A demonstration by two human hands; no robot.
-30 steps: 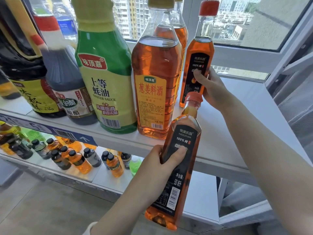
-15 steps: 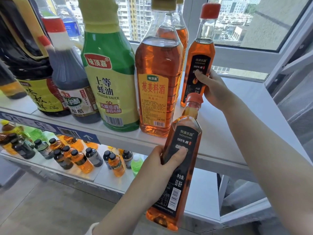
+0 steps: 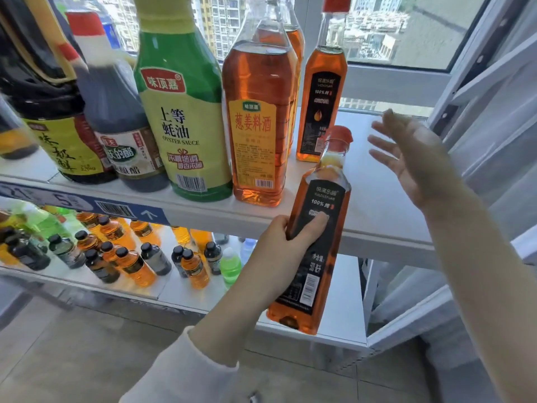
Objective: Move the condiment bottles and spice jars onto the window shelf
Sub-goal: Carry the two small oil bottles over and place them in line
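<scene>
In the head view, the left hand (image 3: pixel 279 251) grips a red-capped oil bottle (image 3: pixel 315 228), thumb across its black label, tilted in front of the window shelf (image 3: pixel 377 205) edge. The right hand (image 3: pixel 412 161) hovers above the shelf, fingers spread wide, touching nothing. One matching oil bottle (image 3: pixel 321 103) stands on the shelf beside two amber cooking-wine bottles (image 3: pixel 258 126) and one green oyster sauce bottle (image 3: pixel 183 112).

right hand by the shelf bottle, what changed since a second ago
The right hand let go of the red-capped oil bottle standing on the window shelf and pulled back to the right, fingers spread. That bottle stayed upright. The left hand still grips the second oil bottle.
</scene>
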